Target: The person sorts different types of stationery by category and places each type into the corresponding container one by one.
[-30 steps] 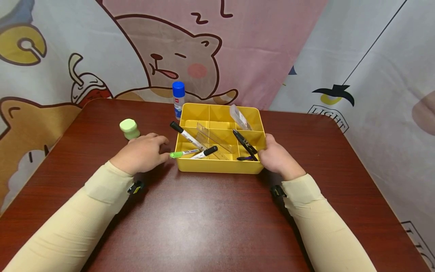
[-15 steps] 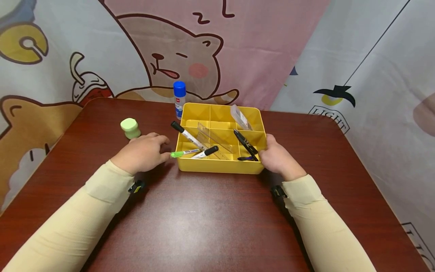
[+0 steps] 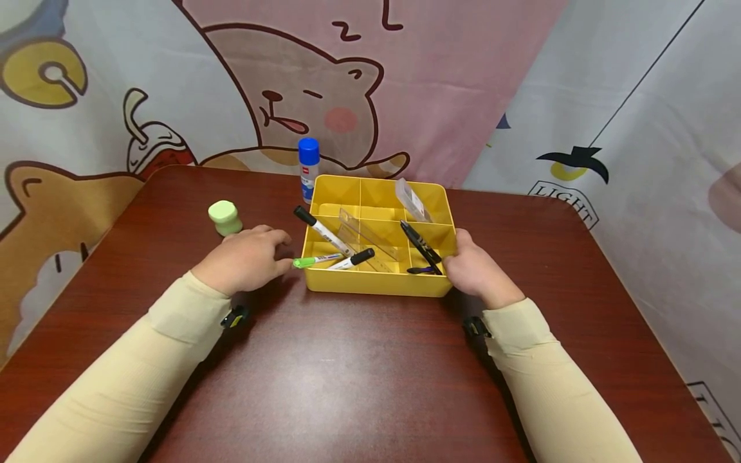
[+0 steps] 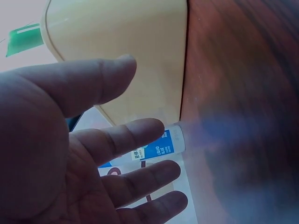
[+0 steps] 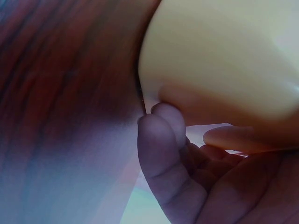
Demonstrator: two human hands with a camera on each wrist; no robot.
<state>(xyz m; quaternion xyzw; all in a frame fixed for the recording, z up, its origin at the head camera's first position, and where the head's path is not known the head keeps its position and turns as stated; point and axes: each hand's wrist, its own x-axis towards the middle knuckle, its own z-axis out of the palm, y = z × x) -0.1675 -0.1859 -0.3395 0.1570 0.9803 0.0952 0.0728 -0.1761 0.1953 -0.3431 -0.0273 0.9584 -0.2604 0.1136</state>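
Observation:
A yellow divided organizer box [image 3: 376,283] stands on the table in the head view. It holds several markers and pens, among them a black-capped white marker [image 3: 327,235], a green marker [image 3: 315,260] and a black pen [image 3: 418,239], plus a clear ruler [image 3: 370,235] and a clear plastic case [image 3: 412,200]. My left hand [image 3: 246,260] is just left of the box, fingers spread with nothing in them; the left wrist view shows a gap to the wall. My right hand [image 3: 477,270] touches the box's right wall with loosely bent fingertips [image 5: 161,135].
A blue-capped liquid glue bottle [image 3: 309,170] stands behind the box's back left corner. A light green waisted object [image 3: 225,217] sits beyond my left hand. Behind the brown table [image 3: 347,386] hangs a cartoon-printed cloth [image 3: 440,96].
The head view has shifted slightly, so everything appears a little farther right. My hands, the box and its contents show no clear movement relative to one another.

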